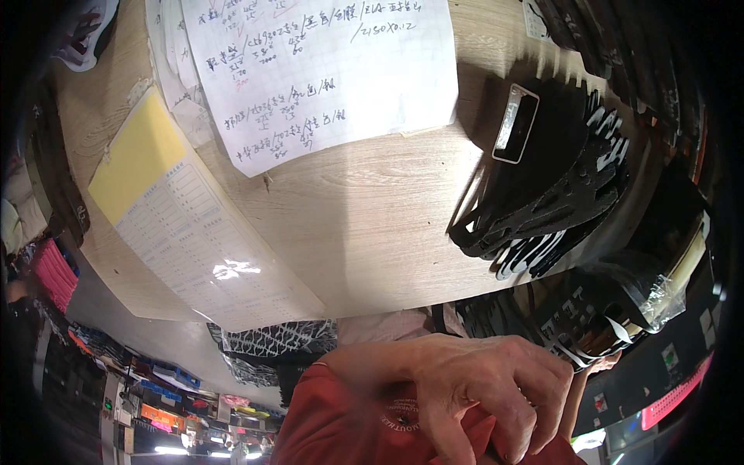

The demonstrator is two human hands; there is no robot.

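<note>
My left hand [496, 387] is raised close in front of my red shirt, its forearm crossing from the left. Its fingers bend downward and the thumb stands apart from them; I see nothing between them. Behind it, at the lower right, only a small part of my right hand [606, 363] shows, against a bundle of black cut-out pieces [570, 318] with clear plastic wrap [666, 302]. The bundle is off the table's near edge, and most of the right hand's fingers are hidden. A stack of black strappy pieces [554, 194] with white edges lies on the table's right side.
The wooden table [372, 225] carries handwritten sheets [333, 77] and a yellow-and-white printed form [194, 225] under shiny film. A metal-framed black object [515, 124] stands by the stack. Below the near edge is black-and-white patterned material [271, 349]; coloured bins [167, 380] are farther off.
</note>
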